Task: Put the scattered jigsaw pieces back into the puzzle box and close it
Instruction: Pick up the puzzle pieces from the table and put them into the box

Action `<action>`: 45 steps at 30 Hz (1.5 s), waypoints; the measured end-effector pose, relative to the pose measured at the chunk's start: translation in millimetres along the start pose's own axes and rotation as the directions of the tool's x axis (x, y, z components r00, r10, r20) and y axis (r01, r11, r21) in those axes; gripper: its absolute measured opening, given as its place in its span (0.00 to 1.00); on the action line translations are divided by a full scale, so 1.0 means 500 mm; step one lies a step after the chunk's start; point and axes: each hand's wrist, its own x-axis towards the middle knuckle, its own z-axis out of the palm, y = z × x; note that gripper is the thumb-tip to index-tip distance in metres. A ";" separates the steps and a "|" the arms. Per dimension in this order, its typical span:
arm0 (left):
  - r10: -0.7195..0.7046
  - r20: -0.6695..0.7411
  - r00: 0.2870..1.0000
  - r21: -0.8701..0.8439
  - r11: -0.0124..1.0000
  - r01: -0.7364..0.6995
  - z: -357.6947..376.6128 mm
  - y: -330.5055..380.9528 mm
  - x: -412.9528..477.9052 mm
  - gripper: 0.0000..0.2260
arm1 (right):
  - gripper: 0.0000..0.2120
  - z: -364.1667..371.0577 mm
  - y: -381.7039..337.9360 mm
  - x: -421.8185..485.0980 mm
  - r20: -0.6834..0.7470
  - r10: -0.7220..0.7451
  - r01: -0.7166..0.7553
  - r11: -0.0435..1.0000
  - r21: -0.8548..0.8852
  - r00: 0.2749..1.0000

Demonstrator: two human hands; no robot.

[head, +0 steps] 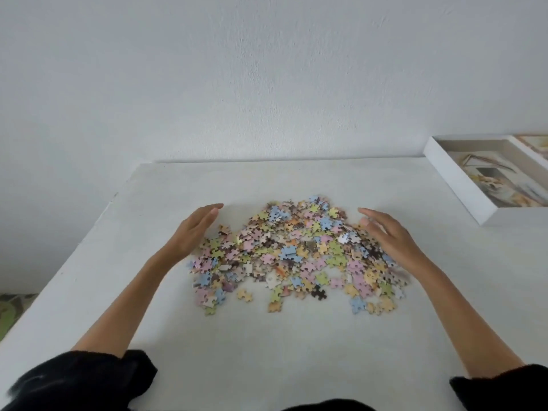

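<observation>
Right now both hands are spread, holding nothing: left hand (194,232) and right hand (391,238) flank the pieces (292,253) heaped between them on the worktop (296,351). Beyond the right hand, the nearer one, lies the open box (458,188).

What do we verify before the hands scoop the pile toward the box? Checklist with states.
1. Left hand open at the left edge of the jigsaw pieces: ok.
2. Right hand open at the pile's right edge: ok.
3. Puzzle box open and on the table, far right: ok.
4. Pile fully bracketed: not ok; stray pieces lie on the near side, outside both hands.
5. Room in the box: cannot tell; only a printed picture shows inside, and part is cropped.
6. Lid found: cannot tell; the object behind the box is cropped.
</observation>
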 end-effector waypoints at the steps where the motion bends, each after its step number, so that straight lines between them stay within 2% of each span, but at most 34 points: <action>1: -0.029 -0.027 0.999 -0.008 1.000 0.029 -0.004 -0.008 -0.032 0.25 | 0.27 -0.001 0.009 -0.032 0.000 -0.002 0.002 1.000 -0.025 1.000; 3: -0.068 -0.077 0.995 0.023 0.997 0.070 -0.003 -0.015 -0.092 0.33 | 0.33 0.002 0.019 -0.090 -0.001 0.018 -0.018 0.996 -0.084 1.000; 7: -0.051 -0.133 0.990 0.268 0.959 0.086 0.057 0.000 -0.166 0.37 | 0.40 0.028 -0.006 -0.162 0.037 0.051 -0.042 0.975 -0.220 0.998; 12: -0.068 -0.187 0.980 0.325 0.937 0.127 0.149 0.052 -0.169 0.41 | 0.52 0.086 -0.043 -0.152 0.057 0.027 -0.009 0.954 -0.299 0.998; 16: -0.069 -0.195 0.978 0.329 0.935 0.132 0.196 0.084 -0.142 0.40 | 0.53 0.122 -0.059 -0.130 0.010 0.046 -0.038 0.921 -0.388 0.999; 18: -0.019 -0.184 0.983 0.296 0.952 0.074 0.197 0.092 -0.134 0.41 | 0.51 0.123 -0.067 -0.124 0.004 0.051 -0.046 0.933 -0.358 0.999; 20: 0.134 -0.117 0.984 0.333 0.939 -0.089 0.187 0.097 -0.137 0.42 | 0.50 0.112 -0.066 -0.130 0.015 0.020 -0.014 0.943 -0.334 1.000; 22: 0.309 0.029 0.951 0.412 0.863 -0.293 0.178 0.102 -0.148 0.42 | 0.51 0.099 -0.059 -0.148 0.056 -0.015 0.033 0.942 -0.334 0.998; 24: 0.392 0.163 0.905 0.476 0.773 -0.420 0.175 0.101 -0.157 0.44 | 0.53 0.094 -0.052 -0.170 0.130 -0.035 0.082 0.923 -0.377 0.991; 26: 0.391 0.240 0.889 0.529 0.715 -0.457 0.179 0.098 -0.158 0.48 | 0.54 0.096 -0.047 -0.182 0.184 -0.054 0.133 0.882 -0.452 0.981; 30: 0.378 0.257 0.889 0.594 0.664 -0.454 0.187 0.096 -0.145 0.50 | 0.55 0.102 -0.051 -0.178 0.217 -0.063 0.172 0.828 -0.533 0.974; 37: 0.354 0.198 0.914 0.614 0.682 -0.397 0.197 0.095 -0.135 0.45 | 0.50 0.114 -0.052 -0.162 0.176 -0.067 0.161 0.785 -0.598 0.982; 40: 0.363 0.151 0.919 0.599 0.706 -0.378 0.201 0.098 -0.134 0.43 | 0.50 0.116 -0.054 -0.155 0.141 -0.076 0.144 0.806 -0.574 0.987; 43: 0.351 0.043 0.935 0.524 0.789 -0.320 0.184 0.097 -0.127 0.42 | 0.45 0.106 -0.060 -0.140 0.015 -0.104 0.098 0.871 -0.482 0.995; 45: 0.262 -0.094 0.960 0.428 0.882 -0.199 0.156 0.083 -0.114 0.42 | 0.43 0.093 -0.057 -0.121 -0.070 -0.105 0.068 0.912 -0.404 0.992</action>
